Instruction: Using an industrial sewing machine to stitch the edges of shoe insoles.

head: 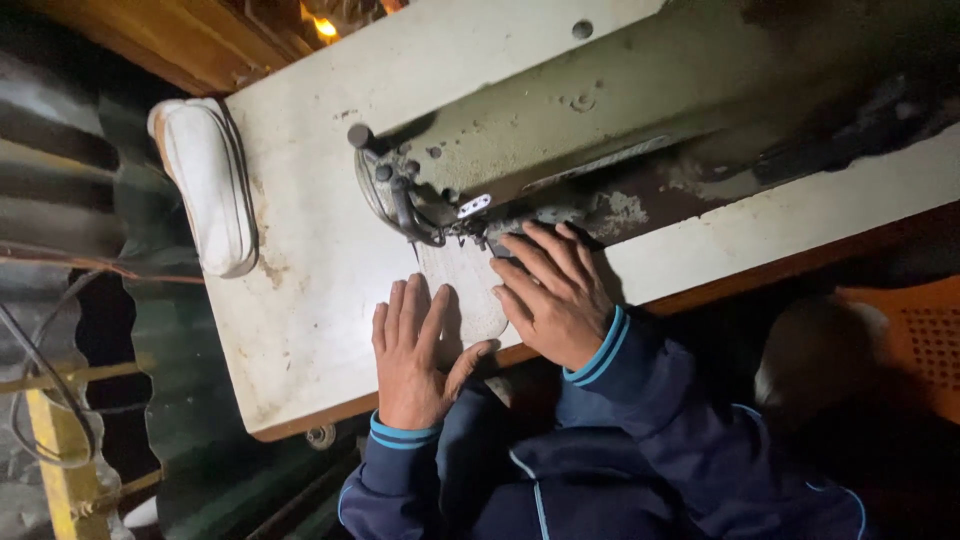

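My left hand lies flat, fingers together, on the worn white table and on the near edge of a pale, flat piece of material. My right hand presses the same piece from the right, fingers spread, its fingertips close to the needle and presser foot of an old cream sewing machine. The piece runs from under the needle toward me. Both wrists wear dark blue sleeves with light blue cuff stripes.
A white shoe sole lies near the table's left edge. Corrugated metal sheet, wires and a yellow bar stand to the left. An orange perforated seat is at the right. A small light glows at the top.
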